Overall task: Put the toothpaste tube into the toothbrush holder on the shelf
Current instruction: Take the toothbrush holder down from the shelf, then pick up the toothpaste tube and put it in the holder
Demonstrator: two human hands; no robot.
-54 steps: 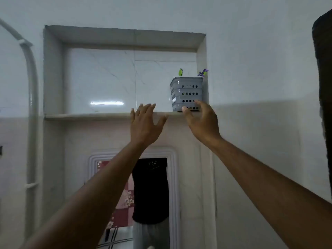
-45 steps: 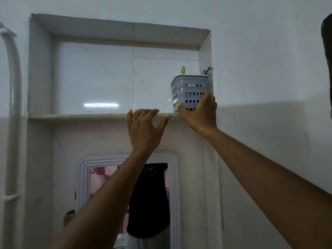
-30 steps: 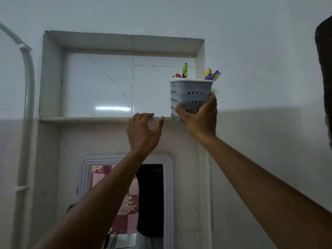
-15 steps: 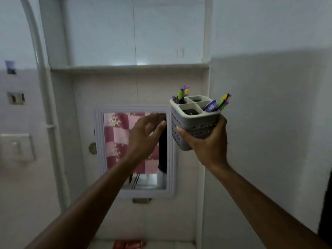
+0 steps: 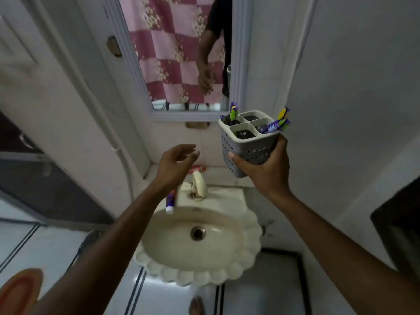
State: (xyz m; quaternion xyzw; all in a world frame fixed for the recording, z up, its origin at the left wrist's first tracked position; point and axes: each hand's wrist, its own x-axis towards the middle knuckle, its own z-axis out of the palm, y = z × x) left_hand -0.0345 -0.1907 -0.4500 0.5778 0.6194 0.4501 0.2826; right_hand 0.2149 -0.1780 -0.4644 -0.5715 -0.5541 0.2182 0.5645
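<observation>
Here the right hand [image 5: 263, 171] grips the toothbrush holder [image 5: 248, 138] from below. The left hand [image 5: 175, 164] hangs empty, fingers loosely apart. The toothpaste tube [image 5: 170, 202] lies on the sink [image 5: 227, 269] rim, at six o'clock from that hand.

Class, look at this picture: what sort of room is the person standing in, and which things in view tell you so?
Most likely a bathroom. A washbasin with a tap sits under a wall mirror, a toothpaste tube lies on the basin's rim, and the right hand holds a toothbrush holder.
</observation>
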